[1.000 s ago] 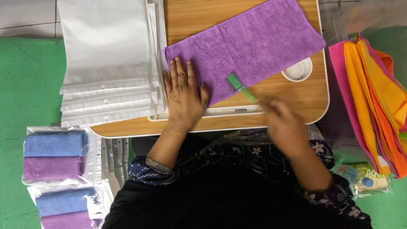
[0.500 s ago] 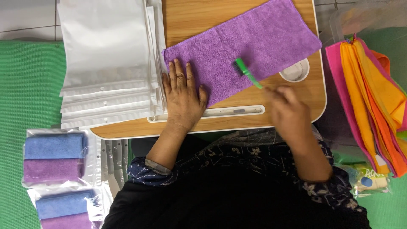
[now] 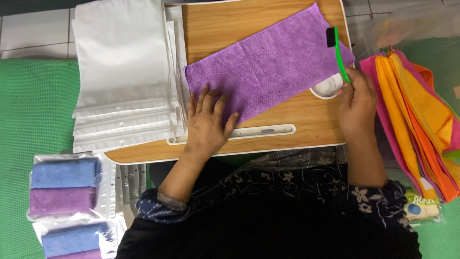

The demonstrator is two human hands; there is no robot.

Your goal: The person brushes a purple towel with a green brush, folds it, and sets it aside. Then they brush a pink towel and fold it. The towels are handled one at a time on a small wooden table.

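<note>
Purple cloth (image 3: 268,62) pinned flat on tray (image 3: 268,139) by left hand (image 3: 207,125), fingers spread; brush (image 3: 338,52) gripped by right hand (image 3: 357,98) at cloth's right edge. Cloth unfolded, unbagged; packs (image 3: 64,187) finished left of tray.

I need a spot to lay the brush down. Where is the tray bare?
Bare wood lies above the purple cloth, and below it between the left hand and right hand. The left edge is crowded with white bags.

A purple microfibre cloth (image 3: 268,62) is spread on a light wooden lap desk (image 3: 230,21). A green-handled, black-headed brush (image 3: 338,50) is seen; orange, pink and yellow cloths (image 3: 412,110) are stacked.
</note>
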